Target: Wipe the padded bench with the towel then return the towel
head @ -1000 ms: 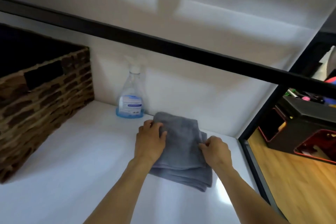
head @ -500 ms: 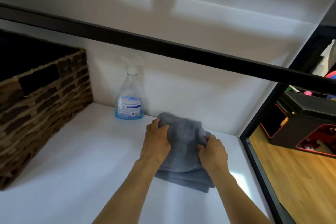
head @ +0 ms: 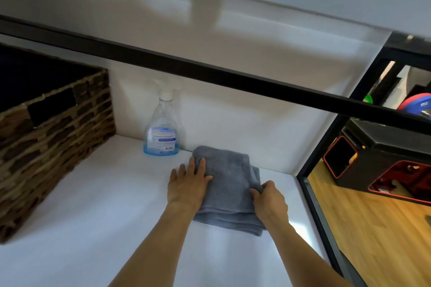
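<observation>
A folded grey towel (head: 229,184) lies flat on a white shelf (head: 93,193), near the back wall at the right. My left hand (head: 187,185) rests flat on the towel's left edge, fingers spread. My right hand (head: 270,200) pinches the towel's right edge between thumb and fingers. A black padded bench (head: 391,147) with red trim stands on the floor beyond the shelf, at the far right.
A spray bottle (head: 163,133) with blue liquid stands just left of the towel against the wall. A woven brown basket (head: 51,137) fills the shelf's left side. A black frame bar (head: 210,74) crosses overhead. Wooden floor (head: 377,235) shows at the right.
The towel was bunched up between both hands half a second ago; now it lies flat, my left hand has opened on top of it, and my right hand has shifted to its right edge.
</observation>
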Demonstrator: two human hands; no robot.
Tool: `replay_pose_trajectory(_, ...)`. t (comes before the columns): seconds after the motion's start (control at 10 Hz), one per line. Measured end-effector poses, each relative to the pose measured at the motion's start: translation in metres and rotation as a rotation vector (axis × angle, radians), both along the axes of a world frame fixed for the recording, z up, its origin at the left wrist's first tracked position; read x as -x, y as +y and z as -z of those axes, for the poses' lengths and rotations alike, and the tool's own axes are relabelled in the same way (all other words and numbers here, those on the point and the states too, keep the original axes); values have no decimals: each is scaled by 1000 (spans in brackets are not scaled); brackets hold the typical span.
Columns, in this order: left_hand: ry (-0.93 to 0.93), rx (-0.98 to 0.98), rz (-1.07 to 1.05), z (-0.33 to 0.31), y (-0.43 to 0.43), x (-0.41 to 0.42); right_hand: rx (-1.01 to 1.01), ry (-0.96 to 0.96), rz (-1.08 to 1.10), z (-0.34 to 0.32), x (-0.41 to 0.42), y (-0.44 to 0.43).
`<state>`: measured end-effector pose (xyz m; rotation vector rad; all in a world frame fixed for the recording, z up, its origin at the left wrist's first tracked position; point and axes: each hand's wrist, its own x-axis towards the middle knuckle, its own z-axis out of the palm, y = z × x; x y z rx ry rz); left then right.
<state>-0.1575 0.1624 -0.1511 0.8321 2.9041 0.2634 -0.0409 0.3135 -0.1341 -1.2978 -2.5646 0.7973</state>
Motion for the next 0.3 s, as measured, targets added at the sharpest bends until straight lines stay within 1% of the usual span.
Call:
replay_pose_trajectory(0.1,-33,-76,-43,-3,-2,-4,-130,3,-19,-7,-8,-2)
replay_pose_trajectory(0.2,-18,-356,-84,-27,-13,-25,-83,187,-109,-25,-22,-17)
replay_pose_trajectory(0.3,-222,-757,-100,-54,-29,-59,122,354,-223,-47,-38,-51)
